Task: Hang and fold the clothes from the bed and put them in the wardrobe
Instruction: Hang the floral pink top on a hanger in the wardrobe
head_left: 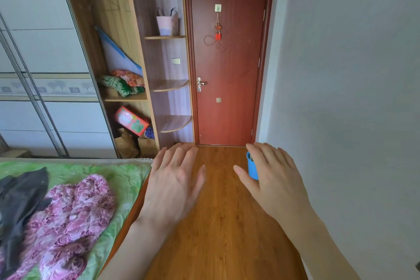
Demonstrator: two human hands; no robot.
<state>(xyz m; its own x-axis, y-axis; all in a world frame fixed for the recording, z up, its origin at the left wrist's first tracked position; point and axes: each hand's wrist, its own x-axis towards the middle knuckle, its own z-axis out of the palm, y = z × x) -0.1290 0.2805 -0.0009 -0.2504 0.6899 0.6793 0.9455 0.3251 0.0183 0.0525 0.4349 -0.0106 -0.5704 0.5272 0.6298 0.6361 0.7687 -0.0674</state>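
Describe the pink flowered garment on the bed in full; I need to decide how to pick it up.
The pink flowered garment is a soft, thin-looking fabric printed with purple-pink roses on a paler ground. It lies crumpled in a loose heap on the green bedspread, near the bed's edge, running out of the picture at the bottom left. A dark grey garment overlaps its left side. Neither hand touches it.

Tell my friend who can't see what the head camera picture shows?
Two empty open hands, left hand and right hand, reach out over a wooden floor. A pink flowery garment and a dark garment lie on the bed, near an open wardrobe.
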